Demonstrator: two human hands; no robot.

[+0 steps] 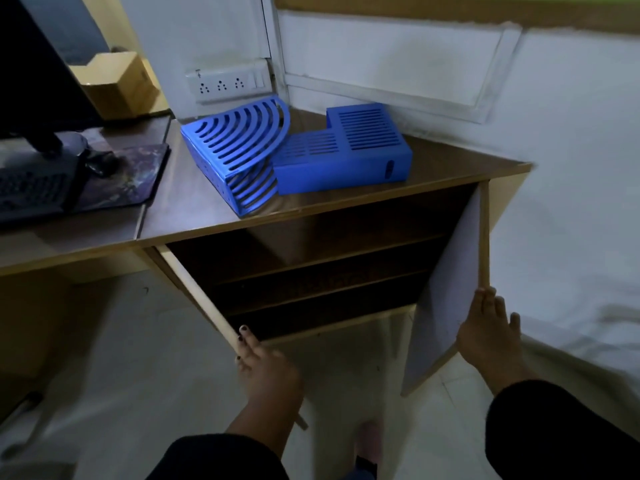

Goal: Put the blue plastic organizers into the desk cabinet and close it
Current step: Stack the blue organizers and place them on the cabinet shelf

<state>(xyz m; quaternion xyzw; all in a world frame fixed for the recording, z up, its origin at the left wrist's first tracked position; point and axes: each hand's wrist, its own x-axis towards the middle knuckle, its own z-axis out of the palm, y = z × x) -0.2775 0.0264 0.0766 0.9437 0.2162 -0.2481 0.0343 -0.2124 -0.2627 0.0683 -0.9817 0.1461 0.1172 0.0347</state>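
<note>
Head-worn view, angled down, near cabinet (pixel 329 254)

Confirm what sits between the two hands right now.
In the head view, the open cabinet's dark shelves lie between the left hand, gripping the left door, and the right hand on the right door.

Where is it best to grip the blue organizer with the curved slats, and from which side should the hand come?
Take the curved-slat organizer by its left wall, coming from the front left. That side looks free, and the slots offer finger holds; on the right the boxy organizer rests against it, so a hand there would likely disturb both.
</note>
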